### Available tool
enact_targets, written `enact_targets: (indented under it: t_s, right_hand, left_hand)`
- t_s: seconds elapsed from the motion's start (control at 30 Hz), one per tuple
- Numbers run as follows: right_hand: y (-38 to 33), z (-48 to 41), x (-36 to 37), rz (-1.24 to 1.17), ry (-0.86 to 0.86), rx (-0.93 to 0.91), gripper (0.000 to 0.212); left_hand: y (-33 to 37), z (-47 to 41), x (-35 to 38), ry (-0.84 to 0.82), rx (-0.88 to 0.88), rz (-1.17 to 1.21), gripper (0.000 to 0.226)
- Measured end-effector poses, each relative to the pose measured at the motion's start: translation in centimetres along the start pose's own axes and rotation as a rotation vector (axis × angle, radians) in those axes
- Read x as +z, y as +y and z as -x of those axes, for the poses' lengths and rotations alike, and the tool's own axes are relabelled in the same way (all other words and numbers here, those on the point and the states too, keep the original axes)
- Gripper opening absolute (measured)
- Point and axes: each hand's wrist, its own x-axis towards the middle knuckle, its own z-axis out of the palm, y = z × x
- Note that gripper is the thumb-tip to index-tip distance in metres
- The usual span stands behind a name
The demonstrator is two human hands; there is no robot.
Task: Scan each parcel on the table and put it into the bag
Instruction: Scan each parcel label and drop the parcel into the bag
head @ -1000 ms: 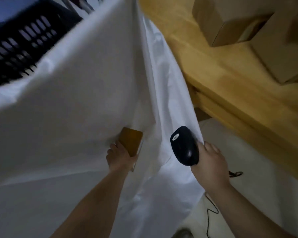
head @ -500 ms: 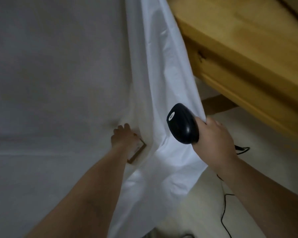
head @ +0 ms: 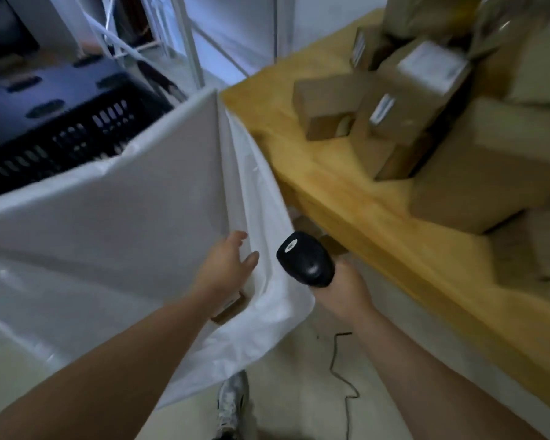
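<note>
Left hand: fingers spread and relaxed, holding nothing, reaching into the mouth of the white bag; a small brown parcel is lying in the bag just under its wrist, mostly hidden, long axis unreadable. Right hand: gripping the black scanner, whose head is pointing up-left toward the left hand. More parcels are sitting piled on the wooden worktop, beyond the right hand.
</note>
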Motion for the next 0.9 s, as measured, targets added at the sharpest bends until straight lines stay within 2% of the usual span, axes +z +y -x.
enact_targets:
  t_s: [0.1, 0.27, 0.4, 0.6, 0.8, 0.9]
  right_hand:
    - [-1.3, 3.1, -5.3, -0.164, 0.091, 0.024, 0.045]
    - [-3.9, 6.6, -13.9, -0.335, 0.289, 0.049, 0.054]
    - [-5.0, 7.8, -19.1, -0.340, 0.472, 0.048, 0.047]
    - [-5.9, 6.4, -24.7, -0.423, 0.576, 0.027, 0.033]
    - [-6.9, 2.1, -26.3, -0.526, 0.634, 0.103, 0.006]
    - [-7.7, 0.0, -25.9, -0.562, 0.670, 0.144, 0.013]
  left_hand:
    - [6.1, 2.4, -3.1, 0.054, 0.139, 0.099, 0.048]
    - [15.6, 4.4, -6.3, 0.068, 0.316, 0.187, 0.048]
    - [20.5, 4.2, -6.5, 0.043, 0.364, 0.215, 0.052]
    - [26.9, 0.7, -7.2, 0.080, 0.430, 0.173, 0.059]
    - [30.9, -4.4, -7.4, 0.088, 0.356, -0.182, 0.098]
    - [32.2, -7.1, -6.8, -0.008, 0.317, -0.349, 0.112]
